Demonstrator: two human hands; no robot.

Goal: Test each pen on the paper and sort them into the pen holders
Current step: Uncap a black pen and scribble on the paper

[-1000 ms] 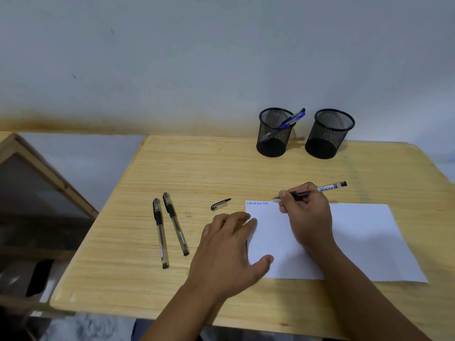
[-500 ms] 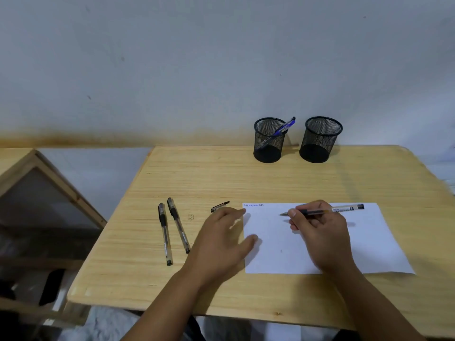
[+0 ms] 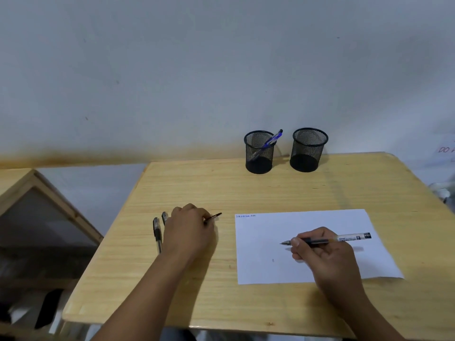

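My right hand grips an uncapped clear pen over the white paper, its tip pointing left. Small blue scribbles mark the paper's top left corner. My left hand rests on the table with its fingertips on the dark pen cap. Two capped black pens lie side by side just left of that hand, one mostly hidden under it. At the back stand two black mesh pen holders: the left holder has a blue pen in it, the right holder looks empty.
The wooden table stands against a pale wall. A wooden frame with a dark panel sits off the table's left edge, with dark items on the floor below it.
My left hand slid left off the paper's edge to the pen cap, now covering part of the two pens. My right hand drew the pen back from the paper's top edge toward its middle.
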